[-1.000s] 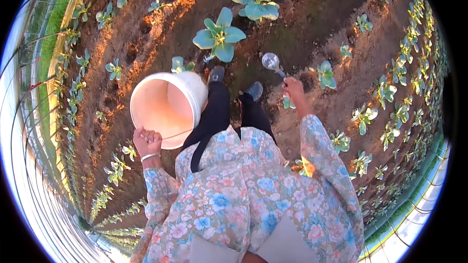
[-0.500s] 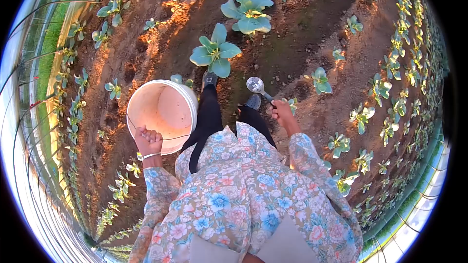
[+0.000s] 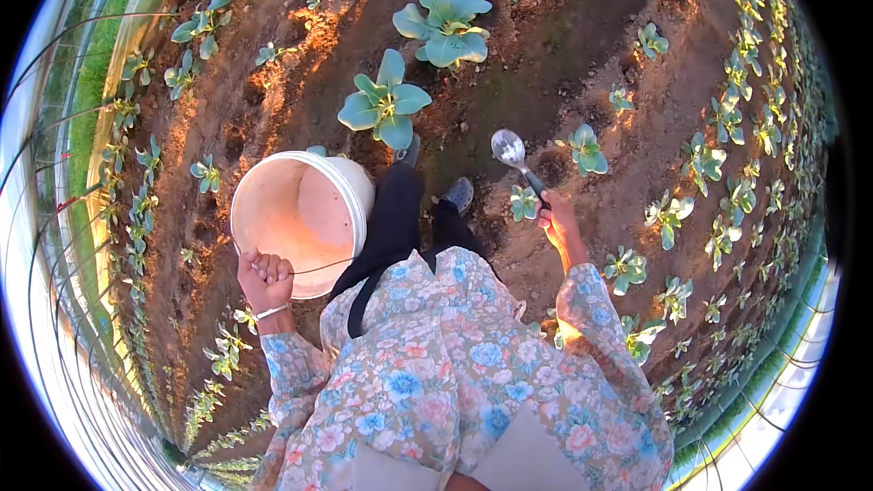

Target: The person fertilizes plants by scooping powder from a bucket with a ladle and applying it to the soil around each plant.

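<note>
My left fingers (image 3: 275, 267) curl round the thin dark handle (image 3: 325, 267) of a round white bucket (image 3: 320, 205); my right fingers (image 3: 548, 216) grip a silvery, dark-handled spoon (image 3: 512, 154).

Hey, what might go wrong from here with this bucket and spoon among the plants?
The bucket, held by its thin handle in the left hand, might swing into the leg beside it. One shoe is close to a leafy plant, which might get stepped on. The spoon sticks out from the right hand, so anything in it might spill.
</note>
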Action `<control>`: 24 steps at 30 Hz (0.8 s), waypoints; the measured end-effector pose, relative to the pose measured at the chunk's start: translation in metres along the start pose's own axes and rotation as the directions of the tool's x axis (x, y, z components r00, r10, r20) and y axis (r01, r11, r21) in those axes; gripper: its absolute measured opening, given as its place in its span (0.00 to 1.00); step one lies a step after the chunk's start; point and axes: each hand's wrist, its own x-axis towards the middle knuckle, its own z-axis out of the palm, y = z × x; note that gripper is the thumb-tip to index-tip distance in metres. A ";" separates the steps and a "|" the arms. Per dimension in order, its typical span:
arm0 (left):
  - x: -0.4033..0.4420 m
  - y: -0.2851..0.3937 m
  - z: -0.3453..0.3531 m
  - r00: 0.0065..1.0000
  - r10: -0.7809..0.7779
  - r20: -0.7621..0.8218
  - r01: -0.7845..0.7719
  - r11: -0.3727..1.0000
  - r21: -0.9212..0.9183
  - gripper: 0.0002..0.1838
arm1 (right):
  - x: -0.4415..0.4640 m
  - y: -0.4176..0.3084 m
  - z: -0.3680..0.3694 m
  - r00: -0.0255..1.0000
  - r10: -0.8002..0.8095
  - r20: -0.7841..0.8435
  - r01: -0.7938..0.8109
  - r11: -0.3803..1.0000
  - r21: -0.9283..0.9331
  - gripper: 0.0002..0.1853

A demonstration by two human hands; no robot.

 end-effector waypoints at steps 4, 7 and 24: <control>0.025 -0.021 0.020 0.994 -0.104 0.028 0.099 0.986 0.132 0.18 | 0.000 -0.042 0.046 0.998 -0.019 0.054 0.019 1.000 -0.002 0.12; 0.056 -0.036 0.052 0.985 -0.155 0.078 0.132 0.960 0.248 0.17 | 0.000 -0.079 0.092 0.997 -0.010 0.075 0.016 0.996 -0.084 0.15; 0.145 -0.070 0.262 0.909 -0.367 0.199 0.226 0.833 0.505 0.10 | -0.023 -0.187 0.196 0.992 0.038 0.119 -0.021 0.990 -0.141 0.20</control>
